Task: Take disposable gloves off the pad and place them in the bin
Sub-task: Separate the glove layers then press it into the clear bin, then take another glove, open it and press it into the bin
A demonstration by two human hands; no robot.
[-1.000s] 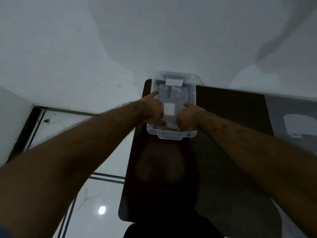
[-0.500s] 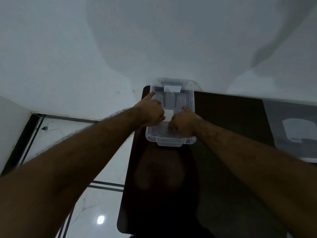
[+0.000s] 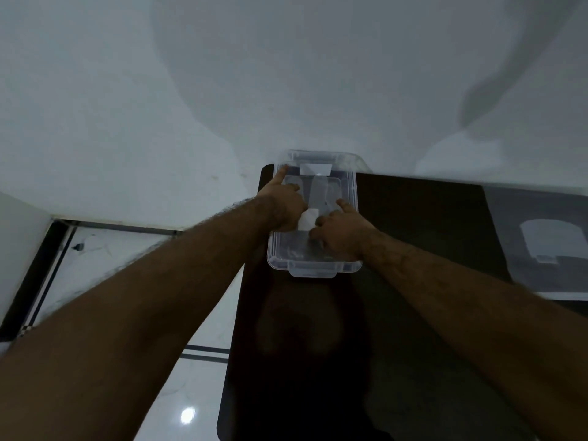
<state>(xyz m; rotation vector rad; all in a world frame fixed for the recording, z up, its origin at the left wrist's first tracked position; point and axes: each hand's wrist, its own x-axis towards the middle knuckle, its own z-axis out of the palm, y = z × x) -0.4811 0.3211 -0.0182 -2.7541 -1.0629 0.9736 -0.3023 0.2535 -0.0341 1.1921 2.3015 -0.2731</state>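
Note:
A clear plastic bin (image 3: 313, 271) stands at the far left end of a dark table (image 3: 423, 224). Both my hands are down inside it. My left hand (image 3: 284, 203) has its index finger stretched to the bin's far left corner and its other fingers curled. My right hand (image 3: 339, 230) is curled beside it. A small white part of a disposable glove (image 3: 306, 219) is pinched between the two hands; the rest of the glove is see-through and hard to make out. At the right lies the grey pad (image 3: 509, 218) with a pale glove (image 3: 550, 240) on it.
A white wall rises directly behind the bin and table. Glossy white floor tiles with dark lines show to the left (image 3: 105, 256), below the table's left edge. The near part of the table lies in deep shadow.
Both hands have drawn closer together inside the bin, squeezing the white piece between them. My left index finger has reached further toward the bin's far left corner.

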